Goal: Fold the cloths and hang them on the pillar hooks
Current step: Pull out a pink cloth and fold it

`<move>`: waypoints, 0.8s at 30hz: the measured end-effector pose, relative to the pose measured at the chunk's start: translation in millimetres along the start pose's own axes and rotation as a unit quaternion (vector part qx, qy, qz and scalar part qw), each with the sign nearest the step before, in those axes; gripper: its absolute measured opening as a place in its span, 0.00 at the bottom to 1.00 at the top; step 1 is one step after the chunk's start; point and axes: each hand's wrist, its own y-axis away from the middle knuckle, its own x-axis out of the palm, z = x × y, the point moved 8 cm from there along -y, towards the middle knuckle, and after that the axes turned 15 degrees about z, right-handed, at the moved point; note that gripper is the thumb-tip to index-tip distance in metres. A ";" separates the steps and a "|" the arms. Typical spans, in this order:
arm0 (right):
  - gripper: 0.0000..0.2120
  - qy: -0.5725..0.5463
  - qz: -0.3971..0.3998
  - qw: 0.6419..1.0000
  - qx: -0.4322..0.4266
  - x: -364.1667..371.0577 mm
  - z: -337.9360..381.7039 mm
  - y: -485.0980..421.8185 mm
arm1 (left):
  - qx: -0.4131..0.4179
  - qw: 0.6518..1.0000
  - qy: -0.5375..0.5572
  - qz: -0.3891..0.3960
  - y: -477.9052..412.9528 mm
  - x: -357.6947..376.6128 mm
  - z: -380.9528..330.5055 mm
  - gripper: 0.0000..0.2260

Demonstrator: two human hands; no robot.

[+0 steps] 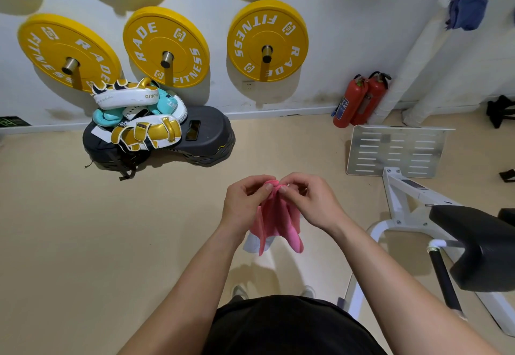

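Pink cloth (274, 216) near black bench pad (480, 246)

So you're standing on a plain beige floor (69, 229), and over by the wall on your left a dark grey step platform (211, 134) sits right on it. Two red fire extinguishers (359, 101) stand against the wall further right, with the white machine frame (401, 195) and its slotted metal footplate (395, 149) planted near them.
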 end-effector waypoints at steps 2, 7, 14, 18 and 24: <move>0.05 -0.022 0.006 1.000 0.000 2.0 0.5 1.2 | -0.003 1.000 0.003 -0.003 3.4 3.6 -0.8 0.06; 0.11 -0.066 -0.012 0.997 0.038 3.2 -4.6 1.5 | -0.007 1.000 -0.003 0.002 11.2 11.8 -4.7 0.08; 0.14 -0.044 -0.048 0.994 0.092 -2.0 -7.3 4.4 | -0.005 1.000 0.007 0.023 15.8 15.1 -6.7 0.13; 0.19 0.021 -0.083 0.987 0.136 -9.8 -8.3 7.9 | 0.008 0.999 0.000 0.039 17.3 16.8 -5.6 0.11; 0.09 -0.026 0.049 0.997 0.061 8.2 0.7 6.9 | 0.033 0.994 -0.097 0.038 13.6 1.9 -15.8 0.11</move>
